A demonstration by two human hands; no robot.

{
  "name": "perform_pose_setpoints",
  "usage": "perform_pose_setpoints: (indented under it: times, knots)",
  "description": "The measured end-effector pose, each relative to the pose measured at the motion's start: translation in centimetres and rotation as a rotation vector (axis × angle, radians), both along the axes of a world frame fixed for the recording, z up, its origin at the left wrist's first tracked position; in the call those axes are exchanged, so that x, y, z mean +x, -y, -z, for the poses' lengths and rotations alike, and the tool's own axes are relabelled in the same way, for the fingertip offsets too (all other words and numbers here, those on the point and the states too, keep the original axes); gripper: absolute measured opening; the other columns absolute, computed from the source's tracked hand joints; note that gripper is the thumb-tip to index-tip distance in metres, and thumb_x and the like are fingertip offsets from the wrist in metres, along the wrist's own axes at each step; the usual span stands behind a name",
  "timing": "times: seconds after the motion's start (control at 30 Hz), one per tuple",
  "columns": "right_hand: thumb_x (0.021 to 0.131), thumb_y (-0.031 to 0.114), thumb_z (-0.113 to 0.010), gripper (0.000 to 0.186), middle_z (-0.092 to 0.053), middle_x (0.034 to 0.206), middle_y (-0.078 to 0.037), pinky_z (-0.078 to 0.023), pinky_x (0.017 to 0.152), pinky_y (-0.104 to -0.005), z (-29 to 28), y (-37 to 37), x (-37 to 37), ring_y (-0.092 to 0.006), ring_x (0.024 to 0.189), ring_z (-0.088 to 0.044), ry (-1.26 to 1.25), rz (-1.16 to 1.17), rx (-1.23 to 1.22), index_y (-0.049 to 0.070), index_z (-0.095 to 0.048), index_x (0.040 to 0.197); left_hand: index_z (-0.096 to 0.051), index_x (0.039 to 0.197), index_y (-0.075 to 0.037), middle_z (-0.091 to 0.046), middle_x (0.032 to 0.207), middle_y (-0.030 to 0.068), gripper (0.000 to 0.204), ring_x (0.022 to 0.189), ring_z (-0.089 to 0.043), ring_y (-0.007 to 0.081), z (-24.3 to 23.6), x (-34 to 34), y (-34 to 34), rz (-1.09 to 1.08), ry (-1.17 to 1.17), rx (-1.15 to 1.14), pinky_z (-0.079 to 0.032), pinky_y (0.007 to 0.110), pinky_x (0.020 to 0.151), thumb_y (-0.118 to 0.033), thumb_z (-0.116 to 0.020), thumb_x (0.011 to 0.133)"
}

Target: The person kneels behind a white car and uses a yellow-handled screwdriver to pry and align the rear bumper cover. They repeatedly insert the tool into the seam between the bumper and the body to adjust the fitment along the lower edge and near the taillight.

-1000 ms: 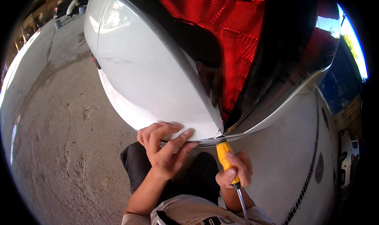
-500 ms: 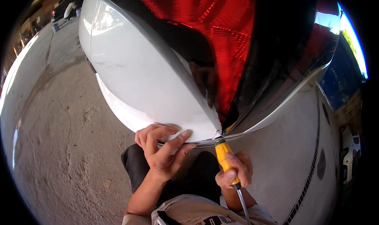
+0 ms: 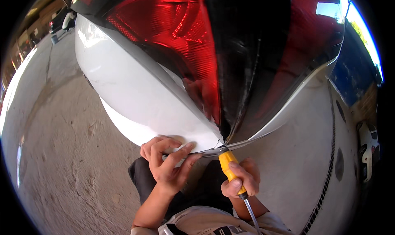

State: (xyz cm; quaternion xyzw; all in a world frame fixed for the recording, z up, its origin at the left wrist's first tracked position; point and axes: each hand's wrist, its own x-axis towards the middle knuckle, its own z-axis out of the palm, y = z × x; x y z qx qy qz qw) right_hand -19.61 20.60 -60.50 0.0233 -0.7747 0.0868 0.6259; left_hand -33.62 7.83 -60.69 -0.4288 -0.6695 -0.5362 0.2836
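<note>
My right hand (image 3: 242,181) is closed round the yellow handle of a screwdriver (image 3: 228,165). The tool is held reversed: its dark butt end meets the car's seam below the tail light, while the metal shaft slants back toward my body. On the left, my left hand (image 3: 166,163) lies against the lower edge of the white car body panel (image 3: 140,99), fingers bent and apart, fingertips touching the paint and thumb near the edge. Above both hands is the red and black tail light (image 3: 193,49). The panel's corner beside the screwdriver looks chipped or cracked.
Rough concrete floor (image 3: 66,152) spreads out on the left. A floor grate (image 3: 325,185) runs along the right, with a white car (image 3: 366,152) beyond it. A crouching person (image 3: 69,21) and a bucket (image 3: 54,39) are at the far left. My knees are under the panel.
The view has shifted, so the tail light sits lower and further left and shows more. My right hand and the screwdriver appear slightly further left; my left hand keeps its place on the panel edge.
</note>
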Motion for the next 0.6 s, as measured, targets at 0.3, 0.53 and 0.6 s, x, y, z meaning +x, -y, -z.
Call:
perform_pose_setpoints:
  times: [0.3,0.53,0.6]
  knots:
    - [0.093,0.018,-0.057,0.025,-0.049,0.058,-0.003,-0.035,0.044,-0.0297,0.2,0.0,-0.5,-0.0151,0.043,-0.043,-0.092,-0.042,-0.023,0.000,-0.071,0.104,-0.073,0.089,-0.012,-0.060,0.094,0.0028,0.028,0.094,-0.054,0.0234,-0.2,0.6,-0.7,0.010,-0.050,0.024,-0.033,0.038,0.088,-0.023,-0.087,0.068]
    - [0.092,0.019,-0.056,0.027,-0.061,0.068,-0.009,-0.044,0.049,-0.0310,-0.4,1.0,0.3,-0.0204,0.053,-0.054,0.016,0.025,-0.095,-0.001,-0.072,0.099,-0.074,0.098,-0.014,-0.059,0.102,0.0021,0.038,0.104,-0.054,0.0241,-0.2,0.6,-0.3,-0.069,-0.055,-0.024,-0.032,0.039,0.093,-0.022,-0.089,0.064]
    - [0.091,0.017,-0.058,0.025,-0.063,0.070,-0.010,-0.044,0.050,-0.0311,-0.7,1.2,1.2,-0.0205,0.054,-0.054,0.099,0.026,-0.132,-0.001,-0.072,0.099,-0.073,0.098,-0.010,-0.061,0.104,0.0040,0.040,0.107,-0.053,0.0254,-0.8,0.7,0.3,-0.124,-0.050,-0.065,-0.034,0.040,0.097,-0.022,-0.090,0.064]
